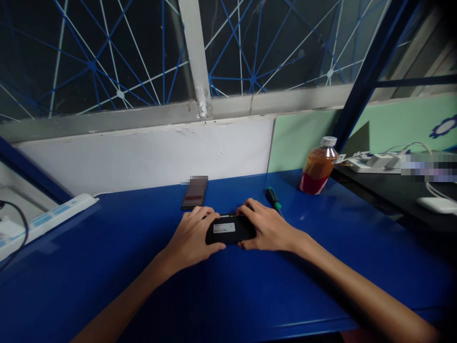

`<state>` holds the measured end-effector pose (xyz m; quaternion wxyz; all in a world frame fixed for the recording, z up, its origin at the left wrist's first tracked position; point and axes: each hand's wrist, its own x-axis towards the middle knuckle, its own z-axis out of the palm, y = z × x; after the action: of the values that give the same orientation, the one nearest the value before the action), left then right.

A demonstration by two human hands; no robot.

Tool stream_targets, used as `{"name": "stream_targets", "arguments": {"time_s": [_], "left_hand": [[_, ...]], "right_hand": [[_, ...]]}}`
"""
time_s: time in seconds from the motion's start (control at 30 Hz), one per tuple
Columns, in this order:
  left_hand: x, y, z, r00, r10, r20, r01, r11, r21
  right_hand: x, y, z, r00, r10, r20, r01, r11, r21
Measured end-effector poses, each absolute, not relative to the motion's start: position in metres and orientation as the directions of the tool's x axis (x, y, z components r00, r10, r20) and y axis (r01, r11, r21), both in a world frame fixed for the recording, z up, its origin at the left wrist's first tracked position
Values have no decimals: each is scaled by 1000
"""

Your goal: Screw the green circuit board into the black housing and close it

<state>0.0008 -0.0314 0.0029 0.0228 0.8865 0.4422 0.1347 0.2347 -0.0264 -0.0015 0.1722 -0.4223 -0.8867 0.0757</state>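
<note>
A flat black device [228,229] with a white label lies on the blue table [107,267] in the middle of the view. My left hand [193,238] grips its left end, fingers curled over the far edge and thumb on the near edge. My right hand [266,226] grips its right end the same way. A dark phone [194,193] lies just behind the left hand. Beside the right hand, a screwdriver with a green and black handle [273,198] rests on the table.
A bottle of amber drink [318,166] with a white cap stands at the back right. A white power strip [46,220] lies along the left edge. More power strips and cables [374,161] sit on a dark surface to the right. A white wall and window rise behind.
</note>
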Motion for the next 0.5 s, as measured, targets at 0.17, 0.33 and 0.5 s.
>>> {"name": "stream_targets", "arguments": {"time_s": [0.17,0.33,0.5], "left_hand": [[-2,-27,0,582,778,237,771,-620,144],[-1,-27,-3,612,748,257,745,-654,132],[0,-29,-2,610,749,259,744,-654,138]], "right_hand": [[237,-28,-2,-598,753,273,734,652,-190],[240,-28,-2,-613,724,317,724,675,-143],[232,-27,-7,-629,693,352,688,707,-162]]}}
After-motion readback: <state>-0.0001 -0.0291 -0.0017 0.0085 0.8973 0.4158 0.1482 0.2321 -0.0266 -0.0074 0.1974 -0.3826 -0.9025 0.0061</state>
